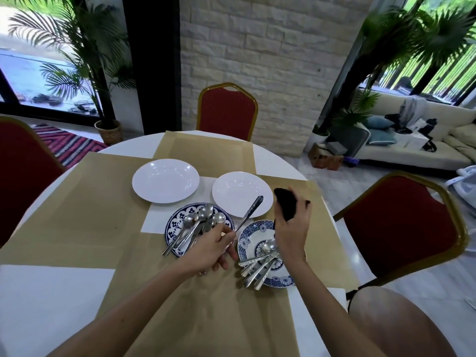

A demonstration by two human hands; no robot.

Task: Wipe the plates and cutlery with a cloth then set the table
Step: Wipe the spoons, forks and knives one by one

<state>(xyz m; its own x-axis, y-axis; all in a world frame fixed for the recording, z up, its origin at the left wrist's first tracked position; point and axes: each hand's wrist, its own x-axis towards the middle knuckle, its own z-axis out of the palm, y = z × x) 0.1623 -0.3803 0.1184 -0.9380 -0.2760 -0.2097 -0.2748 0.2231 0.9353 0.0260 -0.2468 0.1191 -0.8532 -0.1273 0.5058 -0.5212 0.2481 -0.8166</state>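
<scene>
My left hand [213, 247] pinches one piece of silver cutlery [249, 213] near its lower end, its handle pointing up and to the right over a white plate [238, 191]. My right hand [292, 228] grips a black cloth [286, 203] just right of that handle. A blue patterned plate [175, 222] on the left holds several spoons and other cutlery. A second blue patterned plate [248, 238] below my right hand holds several more pieces. Another white plate [165, 180] lies further back on the left.
The round white table [51, 292] carries tan placemats [90, 202]. Red chairs with gold frames stand at the far side [228, 112], the left [23, 171] and the right [401, 228]. Potted palms, a sofa and boxes lie beyond the table.
</scene>
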